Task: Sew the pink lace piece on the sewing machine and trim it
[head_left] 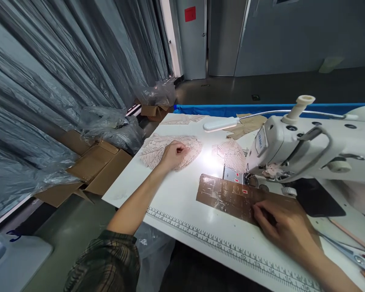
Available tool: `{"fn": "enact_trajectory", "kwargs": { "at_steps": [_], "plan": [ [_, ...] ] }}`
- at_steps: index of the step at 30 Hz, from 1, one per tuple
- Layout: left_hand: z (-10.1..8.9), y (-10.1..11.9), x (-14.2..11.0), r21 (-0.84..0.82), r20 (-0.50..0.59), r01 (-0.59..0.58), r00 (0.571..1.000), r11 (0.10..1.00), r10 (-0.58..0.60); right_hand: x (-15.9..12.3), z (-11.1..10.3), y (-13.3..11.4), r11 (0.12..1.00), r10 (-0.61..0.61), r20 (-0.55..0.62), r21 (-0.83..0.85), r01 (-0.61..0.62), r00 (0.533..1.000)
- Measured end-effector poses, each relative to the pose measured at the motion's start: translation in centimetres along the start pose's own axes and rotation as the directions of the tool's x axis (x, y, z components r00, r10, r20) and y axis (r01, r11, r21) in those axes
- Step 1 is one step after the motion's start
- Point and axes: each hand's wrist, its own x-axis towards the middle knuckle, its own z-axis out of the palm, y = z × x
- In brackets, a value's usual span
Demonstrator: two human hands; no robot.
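My left hand (174,153) reaches out over a stack of beige lace pieces (158,151) on the white sewing table (182,202), its fingers curled and pinching the top piece. My right hand (281,227) rests near the table's front, fingers bent on the edge of a brown taped strip (228,194) that lies in front of the needle. A white sewing machine (316,150) stands at the right. Another lace piece (231,154) lies just left of its presser foot, brightly lit by the lamp.
A gooseneck lamp (222,123) hangs over the table. Brown paper pieces (249,123) lie at the far edge. Scissors (357,255) lie at the right front. A printed ruler (225,245) runs along the near edge. Cardboard boxes (94,170) and plastic sheeting (48,81) stand to the left.
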Motion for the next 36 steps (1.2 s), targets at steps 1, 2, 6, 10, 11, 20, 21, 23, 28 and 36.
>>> {"fn": "enact_trajectory", "kwargs": {
  "at_steps": [1,2,6,10,11,20,21,23,28,36],
  "plan": [
    [-0.2,-0.2,0.1,-0.024,0.000,0.016,1.000,1.000,-0.016,-0.1,0.1,0.1,1.000,0.005,0.000,-0.003,-0.005,1.000],
    [-0.4,-0.3,0.1,-0.042,-0.005,0.035,0.999,0.999,-0.036,-0.1,0.1,0.1,1.000,0.011,-0.003,-0.006,-0.011,1.000],
    [-1.2,-0.4,-0.1,-0.031,-0.069,0.090,0.993,0.995,-0.092,-0.2,0.3,0.2,1.000,0.020,-0.010,-0.011,-0.020,1.000],
    [-1.4,0.2,-0.4,0.057,-0.090,0.068,0.994,0.996,-0.062,-0.1,0.4,0.1,1.000,0.026,0.000,-0.003,-0.026,1.000],
    [-1.4,0.3,-0.4,0.072,-0.083,0.060,0.995,0.996,-0.054,-0.1,0.4,0.0,0.999,0.034,0.002,-0.001,-0.034,0.999],
    [-1.9,3.4,-1.7,0.046,0.088,-0.108,0.991,0.993,0.103,-0.7,0.1,0.1,0.967,0.121,0.036,0.221,-0.126,0.992],
    [-1.3,4.5,-2.5,0.018,0.155,-0.149,0.977,0.989,0.144,-0.6,0.0,-0.1,0.936,0.165,0.075,0.303,-0.180,0.983],
    [0.2,7.0,-4.6,-0.113,0.364,-0.288,0.878,0.951,0.309,-0.3,-0.4,-0.9,0.814,0.230,0.220,0.490,-0.311,0.948],
    [4.0,11.9,-8.7,-0.270,0.575,-0.559,0.559,0.784,0.597,1.4,-1.0,-4.2,0.541,0.202,0.422,0.705,-0.460,0.884],
    [3.5,12.9,-9.0,-0.587,0.696,-0.415,0.181,0.695,0.695,-0.5,-4.4,-6.4,0.512,0.103,0.528,0.698,-0.500,0.843]
  ]
}}
